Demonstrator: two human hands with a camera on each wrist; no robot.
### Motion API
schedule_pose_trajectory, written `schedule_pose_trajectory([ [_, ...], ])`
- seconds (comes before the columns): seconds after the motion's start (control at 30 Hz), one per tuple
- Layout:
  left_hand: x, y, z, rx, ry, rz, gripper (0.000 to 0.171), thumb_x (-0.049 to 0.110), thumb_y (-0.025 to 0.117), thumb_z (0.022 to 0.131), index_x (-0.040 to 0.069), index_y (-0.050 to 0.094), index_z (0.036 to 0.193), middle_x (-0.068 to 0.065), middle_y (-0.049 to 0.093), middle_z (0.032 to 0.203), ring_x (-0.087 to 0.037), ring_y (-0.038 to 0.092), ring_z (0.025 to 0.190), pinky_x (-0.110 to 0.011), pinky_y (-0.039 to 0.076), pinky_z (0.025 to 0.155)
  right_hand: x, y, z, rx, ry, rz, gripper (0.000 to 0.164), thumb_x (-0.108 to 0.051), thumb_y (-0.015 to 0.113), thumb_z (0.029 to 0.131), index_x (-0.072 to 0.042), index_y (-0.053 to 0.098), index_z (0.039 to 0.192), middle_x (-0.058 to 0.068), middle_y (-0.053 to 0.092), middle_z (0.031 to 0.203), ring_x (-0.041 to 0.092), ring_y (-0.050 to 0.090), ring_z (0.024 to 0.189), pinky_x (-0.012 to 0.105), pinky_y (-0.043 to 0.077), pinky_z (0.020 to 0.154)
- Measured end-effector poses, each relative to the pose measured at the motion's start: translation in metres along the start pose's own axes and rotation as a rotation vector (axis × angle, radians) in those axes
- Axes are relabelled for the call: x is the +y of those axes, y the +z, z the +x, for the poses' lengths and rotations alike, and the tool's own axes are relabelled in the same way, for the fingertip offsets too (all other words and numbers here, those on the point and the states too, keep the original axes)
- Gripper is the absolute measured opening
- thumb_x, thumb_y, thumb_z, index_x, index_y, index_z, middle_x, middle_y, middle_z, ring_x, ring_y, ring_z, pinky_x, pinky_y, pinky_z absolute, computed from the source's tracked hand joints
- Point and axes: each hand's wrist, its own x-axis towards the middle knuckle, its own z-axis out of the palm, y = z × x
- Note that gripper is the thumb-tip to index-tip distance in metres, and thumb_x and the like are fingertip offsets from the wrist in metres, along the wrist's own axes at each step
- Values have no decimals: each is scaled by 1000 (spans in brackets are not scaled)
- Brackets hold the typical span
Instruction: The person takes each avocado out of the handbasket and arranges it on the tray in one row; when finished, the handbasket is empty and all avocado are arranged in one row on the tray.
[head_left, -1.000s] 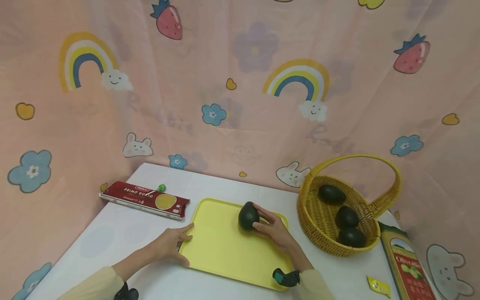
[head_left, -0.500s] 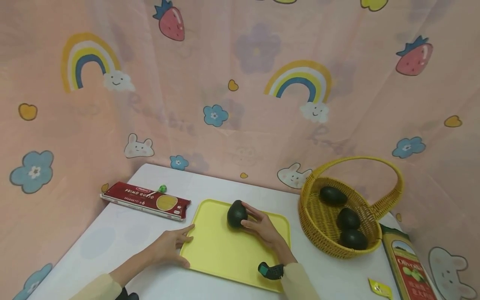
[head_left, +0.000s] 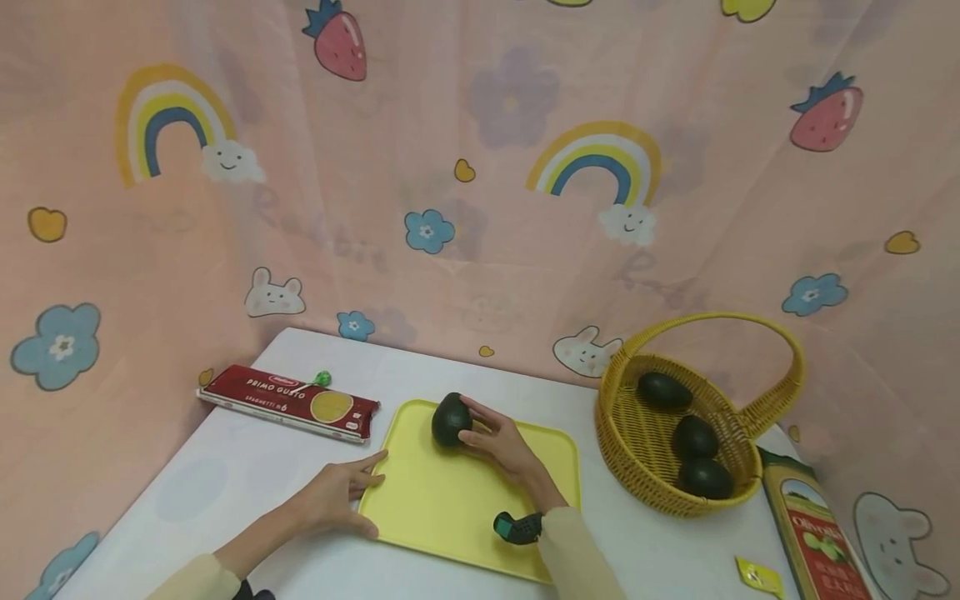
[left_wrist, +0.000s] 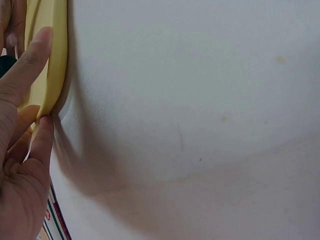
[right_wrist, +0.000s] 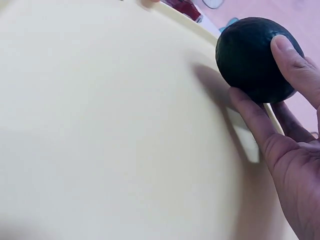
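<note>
My right hand [head_left: 498,443] holds a dark green avocado [head_left: 451,421] over the back left part of the yellow tray [head_left: 457,508]. In the right wrist view the thumb lies on one side of the avocado [right_wrist: 255,57], with the fingers beneath and behind it. At the tray's left edge rests my left hand [head_left: 337,497], fingers spread, fingertips at the rim and thumb by the front left corner. The left wrist view shows those fingers against the tray's rim [left_wrist: 59,60]. Several more avocados [head_left: 665,391] lie in a yellow wicker basket [head_left: 633,475] to the right.
A red spaghetti pack [head_left: 288,402] lies at the back left, with a green lollipop [head_left: 322,378] on it. Right of the basket is an olive oil pack [head_left: 817,529], and a small yellow packet [head_left: 759,577] lies nearby. A patterned pink curtain [head_left: 450,292] hangs behind the table.
My right hand has carried the avocado leftward above the tray, from its back middle towards the back left corner. The left hand stays at the tray's left edge.
</note>
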Motion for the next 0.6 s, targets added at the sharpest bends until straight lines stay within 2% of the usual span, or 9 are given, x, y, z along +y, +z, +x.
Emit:
schedule_pose_trajectory([
  [0.2, -1, 1, 2, -6, -3, -19, 104, 26, 91, 59, -4, 38, 143, -22, 59, 127, -36, 61, 111, -31, 56, 87, -1, 14, 13, -32, 4, -23, 60, 3, 61, 91, -9, 40, 146, 23, 34, 148, 36, 47, 128, 41, 52, 96],
  [0.43, -2, 1, 4, -7, 21, -4, 93, 26, 91, 60, -7, 48, 135, -22, 45, 142, -37, 59, 114, -30, 56, 87, 0, 28, 22, -30, -14, -23, 59, 4, 60, 91, -9, 41, 145, 24, 34, 148, 37, 48, 127, 40, 53, 94],
  [0.6, -2, 0, 4, -6, 16, 10, 94, 27, 91, 59, -7, 47, 136, -22, 46, 141, -37, 59, 113, -30, 57, 86, 1, 37, 29, -4, -37, -48, 59, 3, 62, 90, -9, 43, 144, 25, 38, 145, 37, 50, 124, 40, 54, 93],
])
